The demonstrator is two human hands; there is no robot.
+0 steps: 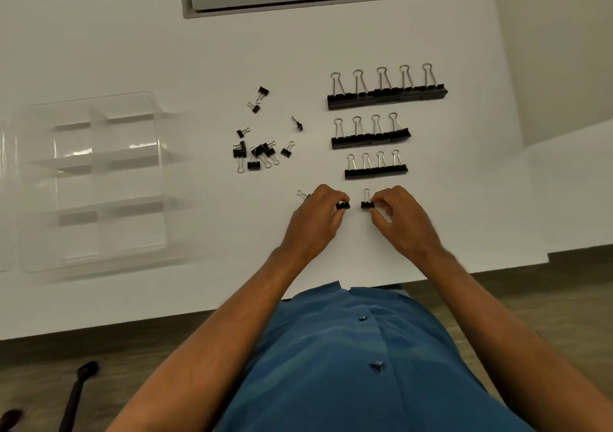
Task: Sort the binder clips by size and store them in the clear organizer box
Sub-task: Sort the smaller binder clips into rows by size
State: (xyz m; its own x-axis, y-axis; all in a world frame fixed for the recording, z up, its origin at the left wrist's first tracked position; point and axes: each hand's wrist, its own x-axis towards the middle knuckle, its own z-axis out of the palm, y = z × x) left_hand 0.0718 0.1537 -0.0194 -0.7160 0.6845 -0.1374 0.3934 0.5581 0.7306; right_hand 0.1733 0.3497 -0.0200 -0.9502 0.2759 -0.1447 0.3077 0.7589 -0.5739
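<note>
Left hand (318,214) pinches small black binder clip (343,205) against white table (166,49); right hand (396,214) pinches second small clip (367,204), wire loop upright, just right of first. Beyond first clip: three sorted rows, short row (375,169) nearest, middle row (371,137), longest row (387,94) farthest. Loose clip pile (255,152) beyond-left of it. Clear organizer box (96,179) far left, compartments bare. No legible writing.

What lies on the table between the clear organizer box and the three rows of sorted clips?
In the head view, a loose pile of small binder clips lies between the organizer box and the rows of sorted clips.
</note>
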